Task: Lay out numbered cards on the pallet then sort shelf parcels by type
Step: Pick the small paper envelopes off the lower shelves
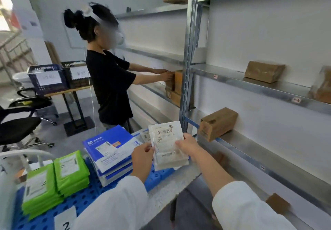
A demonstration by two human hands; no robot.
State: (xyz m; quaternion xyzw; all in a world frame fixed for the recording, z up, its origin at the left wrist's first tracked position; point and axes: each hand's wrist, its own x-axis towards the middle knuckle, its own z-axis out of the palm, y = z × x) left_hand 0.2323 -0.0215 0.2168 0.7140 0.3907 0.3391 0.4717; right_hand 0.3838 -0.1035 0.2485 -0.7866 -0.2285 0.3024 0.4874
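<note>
Ahead on your left, a person in a black top (111,86) stands; behind them, a blue crate (47,83) and black crate (78,82) sit on a worktop (59,92), with a black chair (18,129) nearer you.

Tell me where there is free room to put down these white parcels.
Bare pallet lies between the green stacks, the blue stack and card 2. The shelf right of the box is bare too. Crowded: pallet's left.

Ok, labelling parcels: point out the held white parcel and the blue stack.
white parcel (165,137): head view, on its label.
blue stack (111,134): head view, top envelope's blue cover.
</note>
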